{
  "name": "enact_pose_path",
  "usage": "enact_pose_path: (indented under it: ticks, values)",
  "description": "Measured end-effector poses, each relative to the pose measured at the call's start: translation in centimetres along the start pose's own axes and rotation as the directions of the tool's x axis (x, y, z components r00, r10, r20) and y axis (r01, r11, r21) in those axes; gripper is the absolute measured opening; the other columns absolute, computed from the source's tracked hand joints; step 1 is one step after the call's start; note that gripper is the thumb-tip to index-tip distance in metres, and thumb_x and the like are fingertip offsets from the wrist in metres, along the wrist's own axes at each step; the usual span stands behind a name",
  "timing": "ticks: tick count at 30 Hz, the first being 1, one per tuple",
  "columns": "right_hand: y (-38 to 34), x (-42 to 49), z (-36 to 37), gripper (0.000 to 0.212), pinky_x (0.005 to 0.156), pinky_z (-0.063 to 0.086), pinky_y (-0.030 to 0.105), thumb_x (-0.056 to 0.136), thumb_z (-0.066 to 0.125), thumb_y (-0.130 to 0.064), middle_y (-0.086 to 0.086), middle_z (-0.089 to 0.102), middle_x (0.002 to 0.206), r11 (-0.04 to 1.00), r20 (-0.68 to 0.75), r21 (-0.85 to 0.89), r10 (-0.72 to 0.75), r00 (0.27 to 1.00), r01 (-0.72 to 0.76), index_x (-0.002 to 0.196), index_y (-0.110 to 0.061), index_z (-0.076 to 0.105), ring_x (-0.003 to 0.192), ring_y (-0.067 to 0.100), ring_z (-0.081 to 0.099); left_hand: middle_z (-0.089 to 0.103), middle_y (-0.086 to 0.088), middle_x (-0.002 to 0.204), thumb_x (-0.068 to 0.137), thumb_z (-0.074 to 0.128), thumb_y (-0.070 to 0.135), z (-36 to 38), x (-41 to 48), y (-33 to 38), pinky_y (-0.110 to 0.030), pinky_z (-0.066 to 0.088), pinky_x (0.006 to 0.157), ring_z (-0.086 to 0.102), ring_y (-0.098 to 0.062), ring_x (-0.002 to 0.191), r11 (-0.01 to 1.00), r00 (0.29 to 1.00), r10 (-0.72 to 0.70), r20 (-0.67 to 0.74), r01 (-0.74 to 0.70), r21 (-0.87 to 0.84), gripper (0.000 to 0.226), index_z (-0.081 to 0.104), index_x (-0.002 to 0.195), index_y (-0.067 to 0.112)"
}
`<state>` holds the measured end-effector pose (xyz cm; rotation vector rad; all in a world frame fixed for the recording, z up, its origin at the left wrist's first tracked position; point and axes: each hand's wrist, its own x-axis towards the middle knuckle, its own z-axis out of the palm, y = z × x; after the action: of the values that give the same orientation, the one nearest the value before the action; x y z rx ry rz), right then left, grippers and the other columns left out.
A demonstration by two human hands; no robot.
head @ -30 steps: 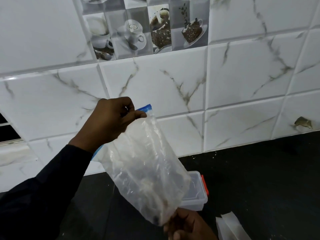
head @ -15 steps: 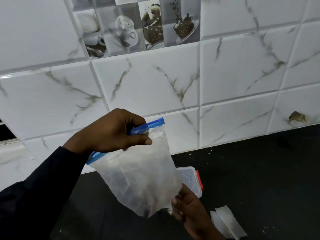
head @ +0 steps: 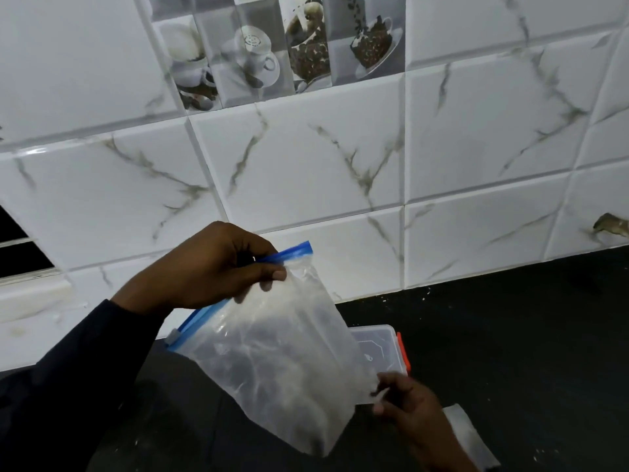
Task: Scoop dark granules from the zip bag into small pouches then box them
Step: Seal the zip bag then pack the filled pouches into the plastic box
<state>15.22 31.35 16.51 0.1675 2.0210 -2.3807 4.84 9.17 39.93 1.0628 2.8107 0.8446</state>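
Note:
A cloudy clear zip bag (head: pixel 282 369) with a blue zip strip hangs in the air over the dark counter. My left hand (head: pixel 211 267) grips its top edge at the zip. Down at the lower right, my right hand (head: pixel 405 400) pinches the bag's bottom corner. A dark shadow of contents shows faintly inside the bag. Behind the bag stands a clear plastic box (head: pixel 381 345) with an orange clasp, partly hidden. White pouches (head: pixel 469 437) lie on the counter beside my right wrist.
A black counter (head: pixel 510 335) runs along a white marble-look tiled wall (head: pixel 340 165). A few pale specks lie scattered on the counter near the wall. A dark window opening sits at the far left.
The bag has come lower and tilted, its zip end now slanting down to the left. My right hand has shifted from under the bag to its bottom right corner.

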Motion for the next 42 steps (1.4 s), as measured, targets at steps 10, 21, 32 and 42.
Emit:
enact_pose_path:
  ticks: [10, 21, 32, 42]
  values:
    - [-11.4, -1.2, 3.1, 0.05, 0.075, 0.052, 0.013, 0.074, 0.068, -0.059, -0.022, 0.067, 0.105, 0.683, 0.17, -0.442, -0.573, 0.802, 0.582, 0.115, -0.03, 0.066, 0.098, 0.0, 0.063, 0.069, 0.007, 0.063, 0.084, 0.074, 0.031, 3.5, 0.0, 2.3, -0.009, 0.04, 0.058, 0.065, -0.006, 0.055, 0.975, 0.924, 0.174, 0.341, -0.211, 0.074, 0.017, 0.075, 0.081, 0.014]
    - [-13.4, 2.1, 0.7, 0.011, 0.064, 0.054, 0.016, 0.069, 0.069, -0.033, 0.001, 0.074, 0.069, 0.837, -0.063, -0.219, -0.525, 0.849, 0.501, 0.072, -0.024, 0.075, 0.064, 0.009, 0.068, 0.064, 0.006, 0.065, 0.064, 0.085, 0.048, 2.1, -2.4, -3.1, -0.025, 0.047, 0.061, 0.054, -0.005, 0.06, 0.994, 0.999, 0.004, -0.049, -0.009, -0.109, 0.029, 0.07, 0.074, 0.024]
    - [-15.5, 3.6, -2.0, 0.013, 0.078, 0.057, 0.025, 0.074, 0.073, -0.028, -0.003, 0.075, 0.082, 0.815, 0.057, -0.396, -0.439, 0.897, 0.423, 0.083, -0.019, 0.076, 0.078, 0.008, 0.07, 0.063, -0.006, 0.063, 0.052, 0.091, 0.036, 6.3, -4.4, -2.3, -0.024, 0.055, 0.058, 0.064, -0.014, 0.057, 0.543, 0.883, -0.263, -0.388, -0.197, -0.816, 0.037, 0.068, 0.071, 0.014]
    - [-16.9, 1.7, 3.7, 0.037, 0.083, 0.052, 0.018, 0.073, 0.08, -0.036, -0.014, 0.071, 0.099, 0.557, 0.439, -0.446, -0.546, 0.713, 0.701, 0.107, -0.022, 0.073, 0.098, 0.004, 0.065, 0.074, -0.01, 0.075, 0.075, 0.072, 0.019, 8.7, -5.7, 1.9, -0.029, 0.058, 0.06, 0.072, -0.025, 0.069, 0.777, 0.856, -0.22, -0.468, -0.136, -0.614, 0.006, 0.077, 0.078, 0.018]
